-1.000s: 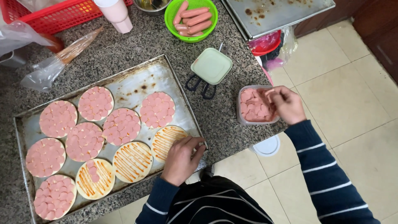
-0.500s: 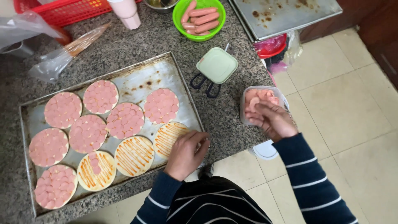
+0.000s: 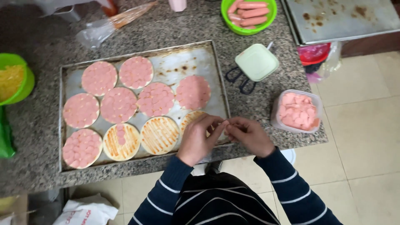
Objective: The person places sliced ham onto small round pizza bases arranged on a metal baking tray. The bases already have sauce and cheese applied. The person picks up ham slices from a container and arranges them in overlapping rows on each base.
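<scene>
We pinch thin sausage slices (image 3: 225, 123) between left hand (image 3: 199, 137) and right hand (image 3: 249, 135) – soft, slippery, probably tearable – best held lightly by their edges.

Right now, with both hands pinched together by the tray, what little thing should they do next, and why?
Probably lay a sausage slice on the sauced base under the left hand. Both hands meet there, the right hand touching the left fingertips, seemingly peeling apart slices; the slice itself is too small to see. That base shows only sauce, while seven others are fully covered, and the tub of slices sits close by.
</scene>
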